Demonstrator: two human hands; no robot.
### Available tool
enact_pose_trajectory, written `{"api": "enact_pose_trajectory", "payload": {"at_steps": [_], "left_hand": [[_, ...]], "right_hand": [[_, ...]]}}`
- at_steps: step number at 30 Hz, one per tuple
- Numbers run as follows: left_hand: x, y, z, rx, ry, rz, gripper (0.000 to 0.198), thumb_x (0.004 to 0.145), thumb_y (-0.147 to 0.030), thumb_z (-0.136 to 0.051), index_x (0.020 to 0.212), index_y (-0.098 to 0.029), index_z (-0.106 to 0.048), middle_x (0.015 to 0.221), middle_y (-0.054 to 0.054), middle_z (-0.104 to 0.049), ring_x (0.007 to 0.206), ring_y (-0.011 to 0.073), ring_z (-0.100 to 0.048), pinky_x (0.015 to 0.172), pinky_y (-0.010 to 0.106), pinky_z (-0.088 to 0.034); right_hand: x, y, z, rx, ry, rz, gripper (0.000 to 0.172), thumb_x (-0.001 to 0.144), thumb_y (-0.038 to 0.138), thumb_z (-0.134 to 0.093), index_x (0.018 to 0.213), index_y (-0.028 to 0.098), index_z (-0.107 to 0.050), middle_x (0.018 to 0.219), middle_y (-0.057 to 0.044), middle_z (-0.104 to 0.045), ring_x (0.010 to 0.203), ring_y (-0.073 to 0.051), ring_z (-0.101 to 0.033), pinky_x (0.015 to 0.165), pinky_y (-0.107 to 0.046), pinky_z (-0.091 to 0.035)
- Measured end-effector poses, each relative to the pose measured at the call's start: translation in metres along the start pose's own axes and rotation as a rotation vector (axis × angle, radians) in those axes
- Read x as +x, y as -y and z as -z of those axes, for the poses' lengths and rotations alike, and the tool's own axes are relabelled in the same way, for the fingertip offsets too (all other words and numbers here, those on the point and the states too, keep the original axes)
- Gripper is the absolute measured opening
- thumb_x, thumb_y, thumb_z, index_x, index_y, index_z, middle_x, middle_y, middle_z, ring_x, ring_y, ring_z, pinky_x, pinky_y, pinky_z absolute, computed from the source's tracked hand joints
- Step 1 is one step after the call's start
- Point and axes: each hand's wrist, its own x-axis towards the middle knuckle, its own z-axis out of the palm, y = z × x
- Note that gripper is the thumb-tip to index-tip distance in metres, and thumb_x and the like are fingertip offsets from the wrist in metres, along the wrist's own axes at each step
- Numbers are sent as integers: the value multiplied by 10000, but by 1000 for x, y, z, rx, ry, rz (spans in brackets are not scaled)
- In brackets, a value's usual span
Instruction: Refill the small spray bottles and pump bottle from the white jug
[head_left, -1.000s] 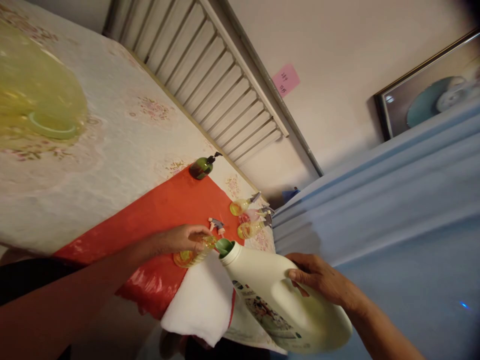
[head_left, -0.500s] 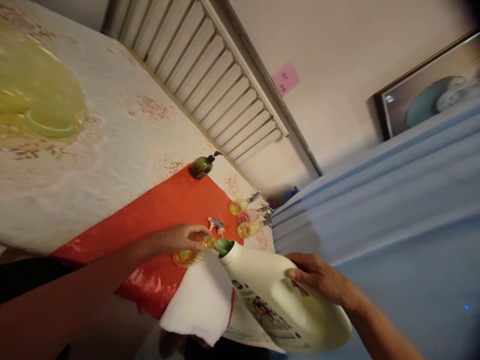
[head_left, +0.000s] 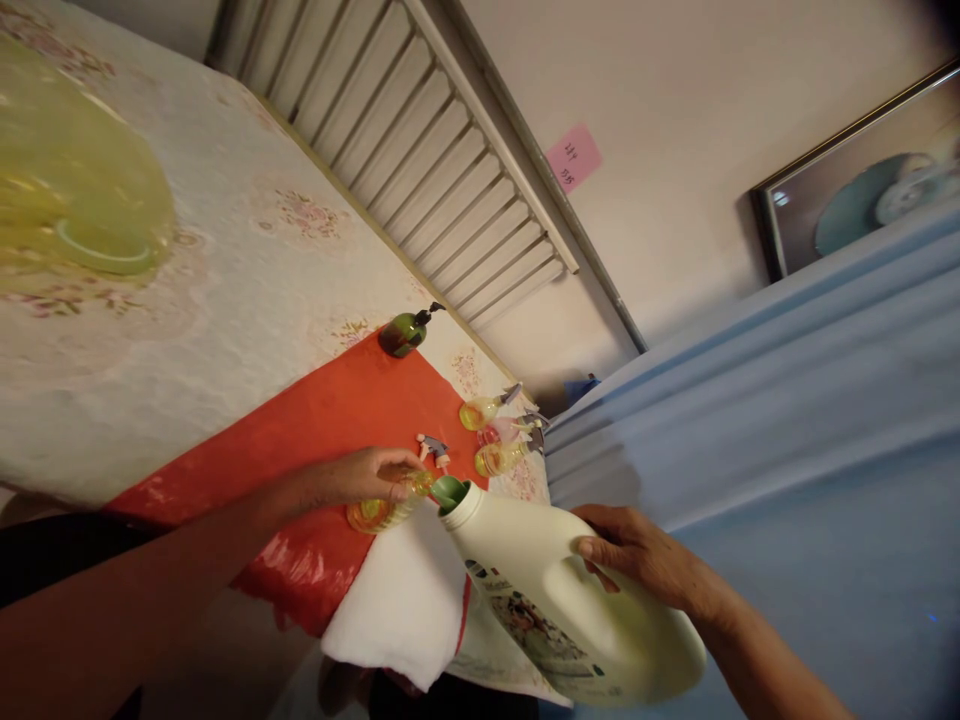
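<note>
My right hand (head_left: 637,555) grips the handle of a large pale detergent jug (head_left: 525,590), which is tipped so that its green spout (head_left: 450,493) points left. Against the spout is the neck of a clear bottle (head_left: 386,513) with yellow liquid in it. My left hand (head_left: 382,475) is closed round this bottle near its neck. Whether liquid is flowing between the two cannot be made out. A grey and white spray trigger head (head_left: 433,450) lies on the red sheet just beyond the bottle. Below the bottle rests a folded white towel (head_left: 401,610).
The red sheet (head_left: 300,425) covers part of a floral tablecloth (head_left: 247,290). A green pump bottle (head_left: 403,335) and several spray bottles (head_left: 480,412) stand toward the wall. A large translucent yellow container (head_left: 90,170) is at left. A radiator (head_left: 427,170) and blue curtain (head_left: 712,400) border the table.
</note>
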Motion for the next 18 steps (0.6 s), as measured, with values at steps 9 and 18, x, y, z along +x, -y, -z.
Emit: {"api": "enact_pose_trajectory", "payload": {"at_steps": [9, 18], "left_hand": [[1, 4, 1, 15, -15, -12, 486, 711, -417, -715, 1133, -199, -614, 1110, 55, -690, 1055, 277, -622, 894, 342, -471], [3, 10, 3, 24, -10, -11, 494, 717, -441, -718, 1142, -216, -606, 1107, 42, -685, 1058, 260, -618, 897, 325, -467]], "right_hand": [[-1, 3, 0, -23, -10, -22, 435, 881, 576, -545, 874, 146, -612, 670, 9, -545, 550, -105, -473, 541, -234, -363], [-1, 5, 0, -24, -5, -14, 441, 872, 592, -543, 865, 155, -603, 680, 6, -546, 549, -109, -481, 541, -238, -373]]}}
